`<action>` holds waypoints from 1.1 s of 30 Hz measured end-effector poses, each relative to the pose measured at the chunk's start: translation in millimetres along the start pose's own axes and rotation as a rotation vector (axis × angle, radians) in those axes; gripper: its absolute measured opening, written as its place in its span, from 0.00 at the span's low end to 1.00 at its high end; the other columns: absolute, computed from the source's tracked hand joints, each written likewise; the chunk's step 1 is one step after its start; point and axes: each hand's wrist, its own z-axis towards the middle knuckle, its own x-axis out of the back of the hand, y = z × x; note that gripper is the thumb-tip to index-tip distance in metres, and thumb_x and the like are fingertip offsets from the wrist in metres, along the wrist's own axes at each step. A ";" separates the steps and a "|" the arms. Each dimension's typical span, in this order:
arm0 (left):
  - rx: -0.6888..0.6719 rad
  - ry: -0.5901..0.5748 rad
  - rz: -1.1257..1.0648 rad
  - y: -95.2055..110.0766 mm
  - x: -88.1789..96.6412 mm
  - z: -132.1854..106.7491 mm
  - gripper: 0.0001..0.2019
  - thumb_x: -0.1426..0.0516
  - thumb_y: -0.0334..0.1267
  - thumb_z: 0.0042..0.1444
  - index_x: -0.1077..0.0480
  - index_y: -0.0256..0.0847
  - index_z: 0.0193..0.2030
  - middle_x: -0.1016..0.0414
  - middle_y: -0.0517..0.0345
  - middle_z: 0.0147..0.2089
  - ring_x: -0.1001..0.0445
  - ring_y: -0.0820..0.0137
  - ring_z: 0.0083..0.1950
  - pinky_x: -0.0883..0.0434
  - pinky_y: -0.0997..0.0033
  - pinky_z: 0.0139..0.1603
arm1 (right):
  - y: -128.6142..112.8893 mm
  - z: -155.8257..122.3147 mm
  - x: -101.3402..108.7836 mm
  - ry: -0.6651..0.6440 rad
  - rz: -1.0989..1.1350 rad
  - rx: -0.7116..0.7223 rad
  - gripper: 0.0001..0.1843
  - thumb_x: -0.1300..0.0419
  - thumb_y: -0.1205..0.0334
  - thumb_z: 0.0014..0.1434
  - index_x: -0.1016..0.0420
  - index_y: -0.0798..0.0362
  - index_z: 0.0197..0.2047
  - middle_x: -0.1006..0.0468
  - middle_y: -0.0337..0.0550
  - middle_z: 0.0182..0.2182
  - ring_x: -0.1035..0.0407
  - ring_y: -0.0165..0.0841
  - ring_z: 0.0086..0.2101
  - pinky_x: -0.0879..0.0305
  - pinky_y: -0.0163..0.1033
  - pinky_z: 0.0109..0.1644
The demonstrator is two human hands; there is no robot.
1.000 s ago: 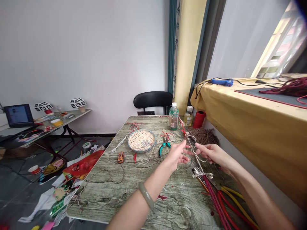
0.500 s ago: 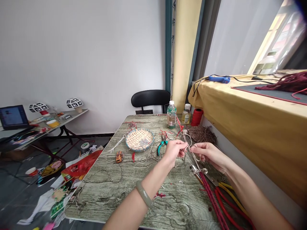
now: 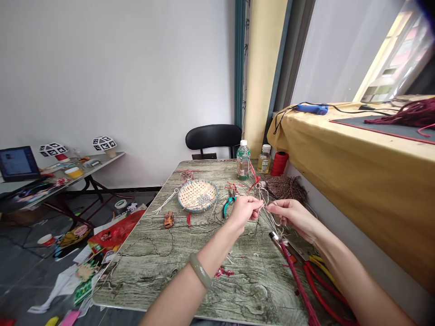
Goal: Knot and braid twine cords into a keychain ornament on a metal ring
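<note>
My left hand (image 3: pixel 247 209) pinches thin beige cord between thumb and fingertips. Close beside it, my right hand (image 3: pixel 290 215) is closed on the same bundle of cord, fingertips pinched. The beige cords (image 3: pixel 261 194) run up toward a ring and a red strand (image 3: pixel 254 174) tied near the bottle. Below my hands the bundle joins a dark red braided cord (image 3: pixel 299 283) that runs toward the table's near edge. Just left of my left hand lie teal-handled pliers (image 3: pixel 226 209). Scissors with red and yellow handles (image 3: pixel 317 276) rest under my right forearm.
A woven basket (image 3: pixel 183 194) with small beads sits left of centre, near an orange toy car (image 3: pixel 168 220). Behind my hands stand a green-labelled bottle (image 3: pixel 243 160), a small bottle (image 3: pixel 264 158), a red thread spool (image 3: pixel 279 164) and a brown yarn ball (image 3: pixel 287 188).
My hands stay pinched on the cord and have shifted slightly up and left. The dark red braid's upper end has moved a little left, and the view has tilted slightly.
</note>
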 end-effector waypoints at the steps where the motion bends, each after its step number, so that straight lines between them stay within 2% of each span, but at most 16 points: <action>1: 0.006 0.001 0.005 -0.3 0.8 0.1 0.13 0.48 0.39 0.57 0.35 0.35 0.46 0.30 0.53 0.44 0.29 0.69 0.39 0.29 0.63 0.38 | 0.1 0.2 -0.1 0.008 -0.004 0.000 0.12 0.44 0.61 0.58 0.34 0.58 0.25 0.38 0.29 0.18 0.43 0.21 0.16 0.44 0.28 0.19; 6: 0.019 -0.006 0.034 -3.7 4.5 1.4 0.13 0.48 0.39 0.57 0.35 0.35 0.47 0.31 0.52 0.45 0.29 0.68 0.41 0.30 0.62 0.39 | 1.1 -1.1 4.8 0.046 -0.016 -0.012 0.11 0.45 0.63 0.58 0.34 0.58 0.26 0.37 0.29 0.19 0.43 0.21 0.17 0.44 0.28 0.19; 11: -0.015 -0.025 0.075 -2.1 3.1 0.8 0.13 0.49 0.40 0.58 0.35 0.35 0.46 0.30 0.53 0.43 0.29 0.70 0.38 0.29 0.64 0.37 | -0.3 -1.5 4.9 0.069 -0.030 -0.025 0.12 0.43 0.62 0.57 0.34 0.57 0.24 0.37 0.29 0.17 0.44 0.21 0.16 0.45 0.29 0.19; 16: -0.068 -0.018 0.150 6.1 -7.3 -1.8 0.12 0.50 0.41 0.58 0.34 0.34 0.42 0.29 0.56 0.36 0.30 0.74 0.30 0.30 0.71 0.30 | -9.5 -6.1 2.4 0.133 -0.013 -0.002 0.15 0.37 0.53 0.47 0.30 0.56 0.19 0.40 0.31 0.14 0.47 0.22 0.16 0.49 0.29 0.18; 18: -0.097 -0.004 0.189 7.2 -10.0 -3.6 0.13 0.51 0.42 0.59 0.33 0.34 0.40 0.29 0.58 0.33 0.31 0.76 0.27 0.31 0.72 0.27 | -14.3 -11.6 4.9 0.183 0.013 0.007 0.14 0.36 0.51 0.45 0.26 0.55 0.23 0.35 0.34 0.17 0.44 0.24 0.19 0.44 0.29 0.20; 20: -0.125 0.025 0.239 5.5 -6.0 -5.7 0.14 0.52 0.43 0.59 0.33 0.34 0.40 0.29 0.58 0.33 0.31 0.76 0.26 0.31 0.72 0.27 | -18.6 -18.3 9.8 0.232 0.049 0.003 0.15 0.36 0.51 0.44 0.22 0.52 0.32 0.28 0.38 0.24 0.38 0.26 0.23 0.38 0.29 0.27; 22: -0.140 0.081 0.308 1.8 9.6 -7.0 0.14 0.51 0.43 0.59 0.33 0.34 0.41 0.29 0.56 0.36 0.29 0.74 0.30 0.30 0.70 0.31 | -21.7 -24.8 15.5 0.260 0.090 -0.009 0.17 0.34 0.53 0.41 0.22 0.50 0.36 0.24 0.42 0.35 0.32 0.31 0.31 0.34 0.31 0.35; 25: -0.119 0.199 0.436 -4.4 56.2 -3.7 0.13 0.49 0.40 0.58 0.34 0.36 0.46 0.30 0.52 0.44 0.29 0.69 0.40 0.30 0.63 0.40 | -24.1 -31.5 21.8 0.271 0.147 -0.016 0.17 0.31 0.55 0.35 0.21 0.50 0.32 0.27 0.45 0.47 0.30 0.37 0.38 0.32 0.34 0.40; 27: -0.083 0.279 0.521 -8.1 94.9 3.0 0.13 0.49 0.39 0.58 0.35 0.38 0.48 0.33 0.51 0.49 0.30 0.67 0.44 0.31 0.60 0.43 | -24.8 -32.8 23.3 0.285 0.177 0.000 0.19 0.31 0.55 0.34 0.22 0.50 0.34 0.25 0.47 0.45 0.29 0.36 0.35 0.30 0.34 0.38; 29: -0.039 0.330 0.595 -12.7 128.8 11.5 0.13 0.49 0.39 0.58 0.36 0.39 0.49 0.34 0.51 0.50 0.31 0.66 0.46 0.31 0.59 0.44 | -25.0 -31.7 22.7 0.300 0.199 0.025 0.22 0.30 0.55 0.35 0.24 0.51 0.36 0.22 0.48 0.38 0.29 0.34 0.30 0.30 0.34 0.34; 31: 0.003 0.349 0.656 -19.3 150.8 19.7 0.14 0.49 0.39 0.58 0.36 0.39 0.49 0.34 0.51 0.50 0.31 0.66 0.46 0.31 0.59 0.44 | -24.7 -29.7 20.9 0.306 0.212 0.052 0.20 0.30 0.54 0.35 0.25 0.52 0.34 0.22 0.48 0.32 0.30 0.32 0.27 0.32 0.32 0.27; 33: 0.038 0.354 0.704 -28.2 159.8 26.5 0.14 0.48 0.39 0.57 0.36 0.39 0.49 0.34 0.51 0.50 0.31 0.65 0.46 0.31 0.59 0.44 | -24.3 -28.9 19.1 0.312 0.211 0.068 0.18 0.30 0.54 0.36 0.26 0.55 0.29 0.22 0.48 0.28 0.33 0.29 0.24 0.35 0.29 0.24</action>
